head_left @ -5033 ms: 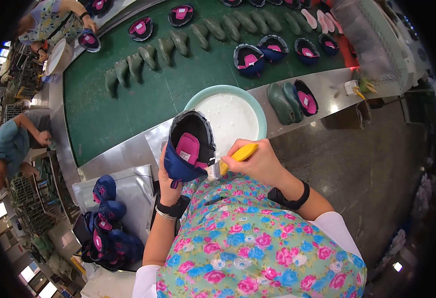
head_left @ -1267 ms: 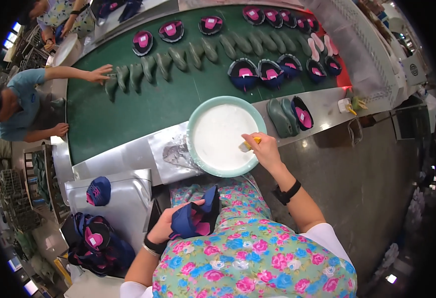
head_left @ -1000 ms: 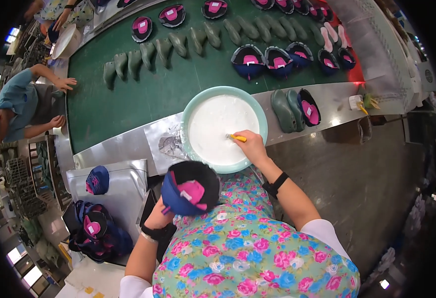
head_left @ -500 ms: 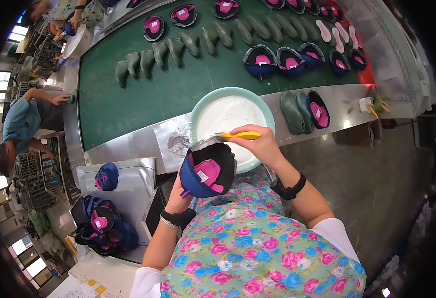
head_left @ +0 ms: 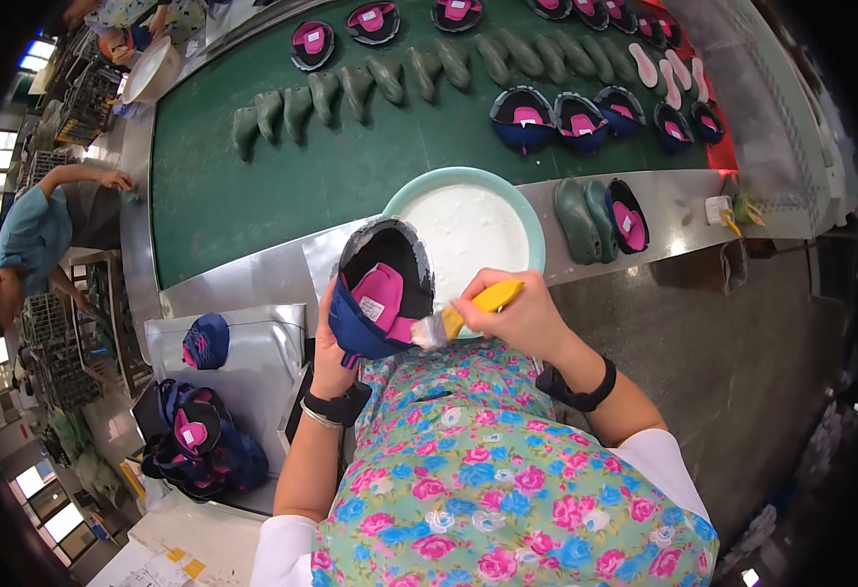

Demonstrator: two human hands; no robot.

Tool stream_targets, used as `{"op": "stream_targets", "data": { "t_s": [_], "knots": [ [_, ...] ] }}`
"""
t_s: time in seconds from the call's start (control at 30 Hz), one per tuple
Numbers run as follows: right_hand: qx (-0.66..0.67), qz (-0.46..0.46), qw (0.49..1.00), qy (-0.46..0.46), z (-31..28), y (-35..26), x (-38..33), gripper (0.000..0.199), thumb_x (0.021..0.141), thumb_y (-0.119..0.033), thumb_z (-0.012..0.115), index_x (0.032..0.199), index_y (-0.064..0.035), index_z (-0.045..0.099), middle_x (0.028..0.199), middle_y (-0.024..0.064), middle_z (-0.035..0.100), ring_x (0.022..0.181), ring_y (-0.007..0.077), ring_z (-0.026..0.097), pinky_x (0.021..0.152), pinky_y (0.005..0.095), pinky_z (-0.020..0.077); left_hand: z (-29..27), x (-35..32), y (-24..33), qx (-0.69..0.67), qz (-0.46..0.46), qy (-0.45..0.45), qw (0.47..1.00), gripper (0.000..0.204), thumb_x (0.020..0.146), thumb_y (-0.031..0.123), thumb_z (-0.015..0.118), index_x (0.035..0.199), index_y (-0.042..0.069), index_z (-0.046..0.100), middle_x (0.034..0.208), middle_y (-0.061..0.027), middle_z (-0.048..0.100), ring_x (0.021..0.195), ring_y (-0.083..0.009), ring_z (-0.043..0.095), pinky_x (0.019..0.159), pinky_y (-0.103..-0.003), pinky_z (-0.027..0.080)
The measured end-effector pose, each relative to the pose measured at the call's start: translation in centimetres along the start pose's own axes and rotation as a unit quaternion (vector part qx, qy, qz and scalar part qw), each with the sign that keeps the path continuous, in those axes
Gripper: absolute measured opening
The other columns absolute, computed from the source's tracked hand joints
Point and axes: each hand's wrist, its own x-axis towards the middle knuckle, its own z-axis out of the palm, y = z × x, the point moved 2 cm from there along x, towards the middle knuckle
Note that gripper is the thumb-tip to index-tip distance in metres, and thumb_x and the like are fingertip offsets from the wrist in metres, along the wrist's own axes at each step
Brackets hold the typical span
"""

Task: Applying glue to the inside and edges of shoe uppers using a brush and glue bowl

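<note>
- We see the green belt (head_left: pixel 253 205) across the top, carrying a row of green lasts (head_left: pixel 370 83) and several dark shoe uppers (head_left: pixel 527 117) with pink insides.
- Our apron (head_left: pixel 488 470), flowered in pink and blue, fills the lower middle.
- The bowl (head_left: pixel 537 225), pale green and holding white paste, sits on the metal ledge (head_left: pixel 243 284) at the belt's near edge, just behind our hands.
- A pile of blue and pink uppers (head_left: pixel 199 445) lies low on our left, below a metal tray (head_left: pixel 253 342).
- The upper (head_left: pixel 380 293) in our grip is blue outside, black and pink inside, its rim smeared whitish; it is held up in front of the bowl and hides part of the bowl's left side.
- Our left hand (head_left: pixel 329 342) is wrapped around the upper from below.
- Our right hand (head_left: pixel 522 318) is closed on the brush (head_left: pixel 468 311), yellow-handled, whose pale bristles touch the upper's right edge.
- Another person (head_left: pixel 43 235) in blue leans at the belt's far left.
</note>
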Motion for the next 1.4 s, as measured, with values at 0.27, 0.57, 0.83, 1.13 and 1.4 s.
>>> {"op": "stream_targets", "data": {
  "t_s": [0.27, 0.57, 0.83, 1.13, 1.4],
  "knots": [
    [-0.135, -0.121, 0.981, 0.072, 0.5, -0.9, 5.8, 0.013, 0.077, -0.011, 0.072, 0.076, -0.0005, 0.064, 0.063, 0.0064, 0.061, 0.056, 0.0102, 0.057, 0.054, 0.0247, 0.0453, -3.8, -2.3, 1.3, -0.264, -0.167, 0.137, 0.94, 0.039, 0.092, 0.012, 0.053, 0.13, 0.01, 0.045, 0.121, -0.0086, 0.058, 0.109, -0.0235, 0.058, 0.094, -0.039, 0.048],
    [-0.24, -0.089, 0.966, -0.035, 8.5, -5.4, 6.1, 0.016, 0.078, -0.01, 0.071, 0.074, 0.0007, 0.06, 0.065, 0.0049, 0.062, 0.057, 0.0113, 0.058, 0.052, 0.0263, 0.0444, -8.9, -5.0, 2.8, -0.262, -0.116, 0.124, 0.95, 0.044, 0.089, 0.011, 0.057, 0.131, 0.009, 0.045, 0.113, -0.0069, 0.061, 0.103, -0.0213, 0.061, 0.09, -0.035, 0.05],
    [-0.042, -0.237, 0.939, -0.246, 16.9, -10.8, 6.2, 0.016, 0.075, -0.006, 0.076, 0.09, -0.0039, 0.069, 0.083, 0.0047, 0.068, 0.073, 0.0134, 0.064, 0.065, 0.0249, 0.0488, -12.2, -5.7, 3.2, -0.329, -0.177, -0.02, 0.927, 0.039, 0.093, 0.025, 0.051, 0.126, 0.004, 0.051, 0.121, -0.0127, 0.058, 0.107, -0.0238, 0.06, 0.093, -0.038, 0.05],
    [-0.152, -0.138, 0.975, -0.086, 17.6, -6.9, 6.7, 0.011, 0.08, -0.011, 0.071, 0.08, -0.0007, 0.067, 0.068, 0.008, 0.064, 0.059, 0.0145, 0.06, 0.057, 0.0265, 0.0474, -14.3, -5.7, 3.4, -0.41, -0.406, -0.009, 0.817, 0.032, 0.091, 0.024, 0.048, 0.112, 0.001, 0.055, 0.093, -0.0112, 0.066, 0.072, -0.0207, 0.066, 0.057, -0.028, 0.055],
    [-0.005, -0.045, 0.999, 0.025, 13.3, -8.1, 6.5, 0.018, 0.087, -0.017, 0.062, 0.086, 0.0009, 0.067, 0.074, 0.0092, 0.066, 0.069, 0.0122, 0.062, 0.063, 0.0263, 0.0474, -14.6, -0.3, 4.8, -0.197, -0.244, 0.005, 0.949, 0.038, 0.093, 0.011, 0.052, 0.13, 0.005, 0.047, 0.122, -0.0087, 0.057, 0.112, -0.0218, 0.056, 0.098, -0.038, 0.046]
  ]
}}
